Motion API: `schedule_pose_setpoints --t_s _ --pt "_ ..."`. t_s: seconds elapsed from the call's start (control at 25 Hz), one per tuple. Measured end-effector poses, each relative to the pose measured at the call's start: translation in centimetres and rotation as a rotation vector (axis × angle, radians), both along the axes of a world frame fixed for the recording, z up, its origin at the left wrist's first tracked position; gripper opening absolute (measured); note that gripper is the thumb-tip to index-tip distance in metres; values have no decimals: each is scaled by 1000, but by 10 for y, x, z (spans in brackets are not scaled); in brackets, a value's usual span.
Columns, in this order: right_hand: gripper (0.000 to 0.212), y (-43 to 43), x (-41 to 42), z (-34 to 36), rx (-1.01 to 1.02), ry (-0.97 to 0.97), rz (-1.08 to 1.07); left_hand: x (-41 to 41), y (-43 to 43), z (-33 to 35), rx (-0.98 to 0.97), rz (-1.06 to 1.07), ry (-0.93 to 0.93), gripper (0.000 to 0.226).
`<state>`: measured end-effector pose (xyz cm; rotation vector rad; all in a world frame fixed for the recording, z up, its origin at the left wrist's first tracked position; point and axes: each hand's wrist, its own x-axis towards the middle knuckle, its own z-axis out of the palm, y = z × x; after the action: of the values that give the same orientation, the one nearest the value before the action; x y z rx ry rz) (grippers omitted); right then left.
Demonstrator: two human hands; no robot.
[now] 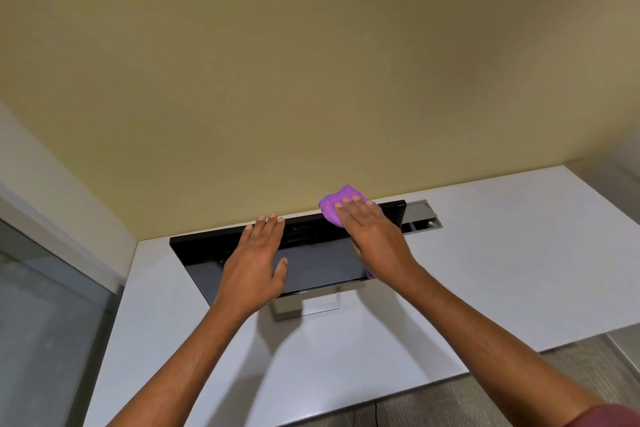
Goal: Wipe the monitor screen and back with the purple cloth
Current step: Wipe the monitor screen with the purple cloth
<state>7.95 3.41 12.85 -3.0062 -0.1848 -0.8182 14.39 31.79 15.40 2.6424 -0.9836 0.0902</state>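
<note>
Head: fuzzy purple cloth [333, 207] (bunched) on glossy monitor [318, 265].

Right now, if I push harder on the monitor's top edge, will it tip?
Likely prone to tilt: the monitor is wide and thin on one small stand, and the right hand presses the purple cloth at its top edge. The left hand lying flat on top probably steadies it. The smooth white desk may let the stand slide.

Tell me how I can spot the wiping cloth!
Find the white desk against the yellow wall. A black monitor stands on it, and at its top edge the right hand presses a bunched purple cloth. It is the only purple thing there.
</note>
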Motion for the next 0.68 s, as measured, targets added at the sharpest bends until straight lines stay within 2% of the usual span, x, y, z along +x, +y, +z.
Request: schedule_pose_setpoints --t_s 0.36,0.44,0.56,0.68 --pt "67 -74 -20 -3 136 38 -34 6 2 -2 12 0 27 80" --pt "65 -80 -26 -8 339 65 -37 6 3 -1 -12 -3 60 81" --pt "64 -77 -32 -12 748 46 -75 6 5 1 -53 -4 106 82" --pt "62 -69 -34 -10 1084 26 -193 6 5 2 -66 2 128 82"
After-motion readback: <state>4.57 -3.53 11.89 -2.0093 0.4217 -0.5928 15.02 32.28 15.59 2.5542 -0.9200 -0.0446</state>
